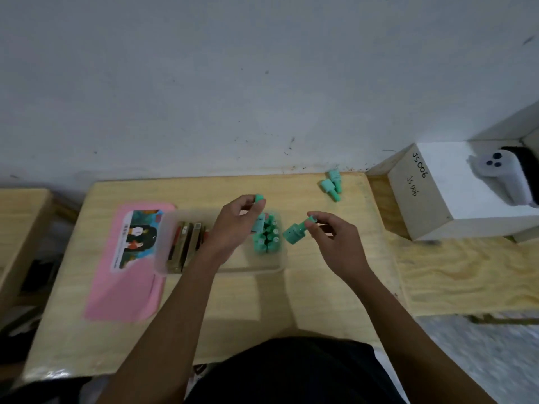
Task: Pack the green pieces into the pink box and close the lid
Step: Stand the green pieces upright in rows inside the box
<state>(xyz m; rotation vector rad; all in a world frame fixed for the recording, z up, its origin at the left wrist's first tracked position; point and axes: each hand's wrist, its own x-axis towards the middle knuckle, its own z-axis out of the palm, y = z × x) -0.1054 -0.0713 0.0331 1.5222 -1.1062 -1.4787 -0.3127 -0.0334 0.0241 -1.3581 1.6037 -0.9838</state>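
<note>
Over box point(163, 228), hands point(233, 225) holding green pieces point(294, 233)

The bench point(233, 301) lies bare along its near edge and in the strip between the box point(163, 243) and the near edge; a hand could pass freely there. The pink lid point(116, 293) covers the left part. The box stands mid-bench, its right end packed with upright green pieces point(267, 236), its left end with dark flat items point(186, 246). Both hands hover over the box. Three loose green pieces point(332, 185) lie near the far right corner. A white carton point(431, 199) blocks the right edge.
</note>
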